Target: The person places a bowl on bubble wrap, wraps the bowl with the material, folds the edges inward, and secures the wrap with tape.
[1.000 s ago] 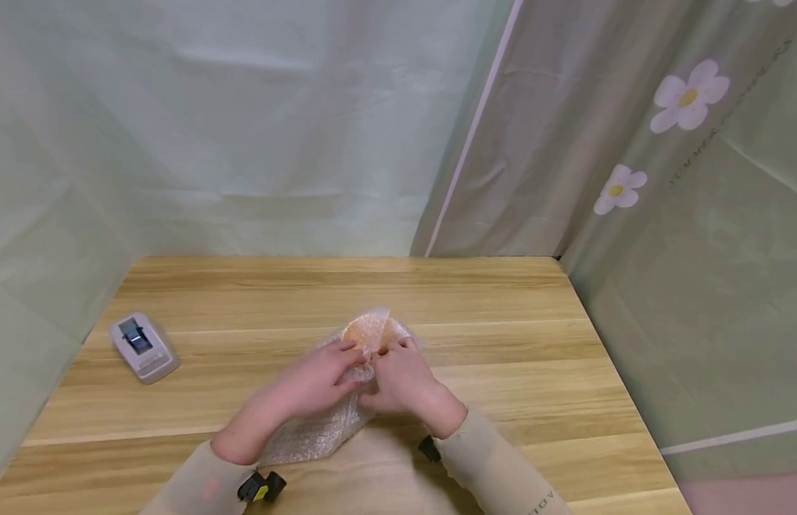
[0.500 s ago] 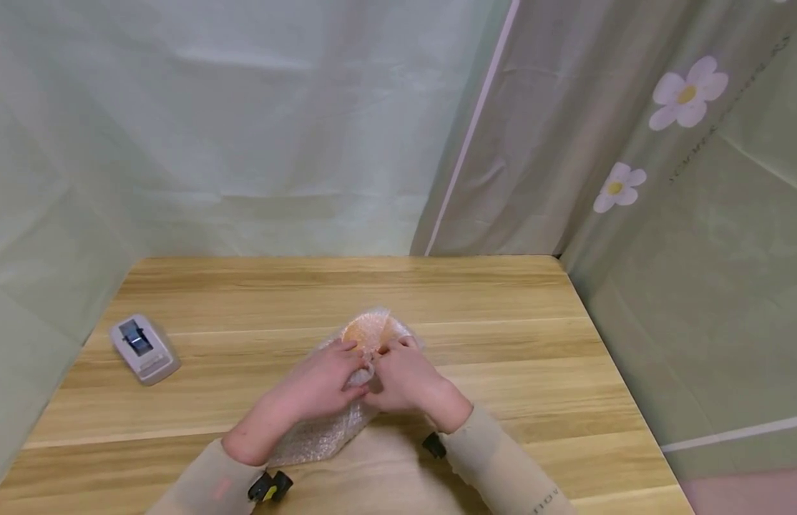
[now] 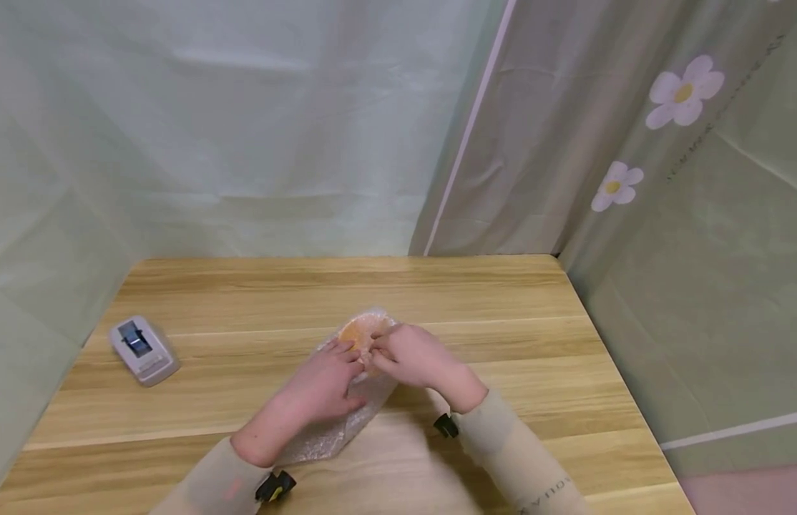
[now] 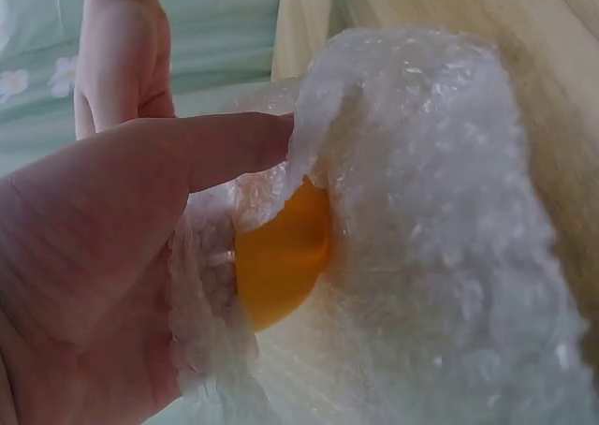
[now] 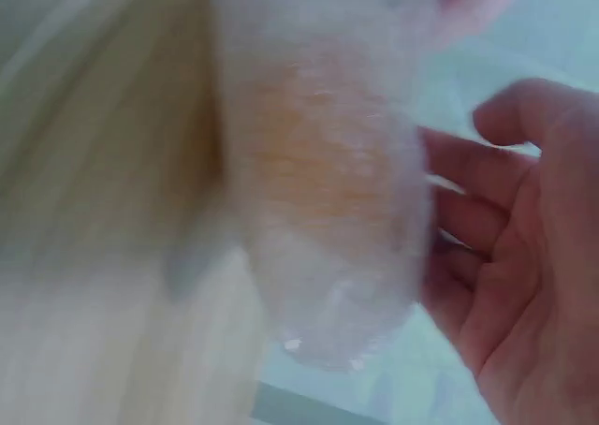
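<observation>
A sheet of clear bubble wrap (image 3: 321,438) is folded around a smooth orange object (image 4: 283,261) on the table; the wrap hides the object's kind. My left hand (image 3: 324,383) rests over the wrap with its fingers extended across the orange part. In the left wrist view its straight thumb touches a loose edge of the wrap, while its other fingers are mostly hidden. My right hand (image 3: 411,356) is at the far right side of the bundle. In the right wrist view its bent fingers touch the bubble wrap (image 5: 328,294), with the thumb standing apart.
A pale tape dispenser (image 3: 144,350) sits at the left of the wooden table (image 3: 534,429). Pale green curtains (image 3: 276,143) hang behind the table and along both sides.
My right hand has moved up and over the far part of the wrap, away from my left thumb. My left hand has shifted slightly, and the upper fold now lies flatter.
</observation>
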Demonstrator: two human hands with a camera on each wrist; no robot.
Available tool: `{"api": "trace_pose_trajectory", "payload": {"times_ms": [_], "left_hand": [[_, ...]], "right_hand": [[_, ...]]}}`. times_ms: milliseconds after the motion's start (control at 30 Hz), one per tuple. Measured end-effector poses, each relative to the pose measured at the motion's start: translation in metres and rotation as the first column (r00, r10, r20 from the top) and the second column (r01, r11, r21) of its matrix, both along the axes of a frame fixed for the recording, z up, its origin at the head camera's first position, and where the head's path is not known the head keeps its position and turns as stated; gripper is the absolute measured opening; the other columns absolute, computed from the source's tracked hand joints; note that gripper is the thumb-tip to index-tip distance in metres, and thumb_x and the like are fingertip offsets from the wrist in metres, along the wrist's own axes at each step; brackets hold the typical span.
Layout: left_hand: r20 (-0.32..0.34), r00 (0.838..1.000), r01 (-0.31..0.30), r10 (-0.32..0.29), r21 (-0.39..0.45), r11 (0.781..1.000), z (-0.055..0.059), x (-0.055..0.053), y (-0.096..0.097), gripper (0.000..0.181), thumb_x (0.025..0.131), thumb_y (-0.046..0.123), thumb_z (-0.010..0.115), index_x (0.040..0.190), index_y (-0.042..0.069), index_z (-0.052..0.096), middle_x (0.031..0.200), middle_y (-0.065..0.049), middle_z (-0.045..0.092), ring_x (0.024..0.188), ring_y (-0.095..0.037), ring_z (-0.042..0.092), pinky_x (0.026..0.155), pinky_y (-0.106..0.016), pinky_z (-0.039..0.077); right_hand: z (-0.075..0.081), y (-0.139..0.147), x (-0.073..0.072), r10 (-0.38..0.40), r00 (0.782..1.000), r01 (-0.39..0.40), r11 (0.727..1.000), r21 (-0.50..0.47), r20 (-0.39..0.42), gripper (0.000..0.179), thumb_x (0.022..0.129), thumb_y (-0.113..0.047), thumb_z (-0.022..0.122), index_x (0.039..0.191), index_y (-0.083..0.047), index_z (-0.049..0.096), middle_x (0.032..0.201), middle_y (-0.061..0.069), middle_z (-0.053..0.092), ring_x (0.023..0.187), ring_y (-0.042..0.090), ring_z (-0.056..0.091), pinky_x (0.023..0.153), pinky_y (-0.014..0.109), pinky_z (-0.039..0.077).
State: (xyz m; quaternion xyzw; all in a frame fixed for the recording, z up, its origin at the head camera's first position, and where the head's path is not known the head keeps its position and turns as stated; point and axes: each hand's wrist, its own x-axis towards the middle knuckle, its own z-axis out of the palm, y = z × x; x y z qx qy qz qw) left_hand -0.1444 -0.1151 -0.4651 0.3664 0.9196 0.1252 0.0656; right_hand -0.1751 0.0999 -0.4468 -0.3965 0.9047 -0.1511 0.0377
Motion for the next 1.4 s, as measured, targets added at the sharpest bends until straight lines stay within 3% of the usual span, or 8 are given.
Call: {"api": "trace_pose_trajectory", "payload": {"times_ms": [100,233,500,867,1233,1400], "left_hand": [[0.008,1.0,0.007,-0.007,-0.006,1.0,-0.001,0.0,0.0,0.056,0.086,0.037,0.087,0.125,-0.001,0.074,0.137,-0.022,0.068,0.14,-0.046,0.054,0.124,-0.06,0.033],[-0.006,1.0,0.023,-0.023,-0.01,1.0,-0.003,-0.001,-0.001,0.06,0.087,0.04,0.086,0.13,-0.001,0.072,0.139,-0.023,0.067,0.14,-0.046,0.054,0.124,-0.06,0.032],[0.002,1.0,0.017,-0.017,-0.026,1.0,0.0,-0.002,0.0,0.061,0.086,0.04,0.087,0.131,0.002,0.073,0.141,-0.025,0.066,0.141,-0.045,0.053,0.125,-0.058,0.031],[0.009,0.999,0.042,-0.042,-0.047,0.998,0.009,-0.003,0.001,0.059,0.083,0.041,0.088,0.124,0.0,0.075,0.143,-0.028,0.063,0.142,-0.045,0.053,0.125,-0.057,0.032],[0.023,0.997,0.071,-0.07,-0.036,0.997,0.008,-0.004,-0.006,0.068,0.086,0.045,0.085,0.134,-0.001,0.07,0.147,-0.029,0.061,0.145,-0.046,0.05,0.126,-0.057,0.03],[0.039,0.995,0.092,-0.09,-0.031,0.995,0.006,-0.004,-0.012,0.076,0.092,0.046,0.079,0.143,-0.007,0.062,0.153,-0.029,0.054,0.149,-0.046,0.044,0.127,-0.058,0.027]], "right_hand": [[-0.005,0.002,-0.003,-0.005,1.0,0.005,0.999,0.038,0.0,0.037,0.112,-0.025,0.05,0.134,-0.01,0.076,0.142,0.007,0.069,0.129,0.024,0.067,0.11,0.039,0.053],[-0.014,0.001,-0.002,-0.006,1.0,0.006,0.99,0.142,-0.002,0.045,0.115,-0.029,0.044,0.15,-0.009,0.063,0.155,0.007,0.059,0.139,0.029,0.059,0.118,0.043,0.045],[-0.013,-0.006,0.005,-0.08,0.997,0.084,0.956,0.28,-0.025,0.049,0.114,-0.035,0.045,0.155,-0.012,0.057,0.162,0.001,0.05,0.144,0.028,0.053,0.118,0.047,0.044],[-0.007,-0.021,0.002,-0.202,0.976,0.158,0.912,0.38,0.079,0.059,0.111,-0.046,0.043,0.16,-0.013,0.051,0.165,-0.003,0.046,0.153,0.029,0.043,0.121,0.053,0.04],[-0.005,-0.029,0.002,-0.249,0.965,0.196,0.895,0.4,0.085,0.063,0.111,-0.051,0.041,0.162,-0.014,0.048,0.164,-0.006,0.046,0.152,0.025,0.044,0.119,0.05,0.041],[-0.006,-0.031,0.002,-0.263,0.962,0.209,0.887,0.411,0.078,0.063,0.11,-0.051,0.04,0.162,-0.015,0.047,0.165,-0.007,0.046,0.152,0.024,0.044,0.12,0.051,0.04]]}}
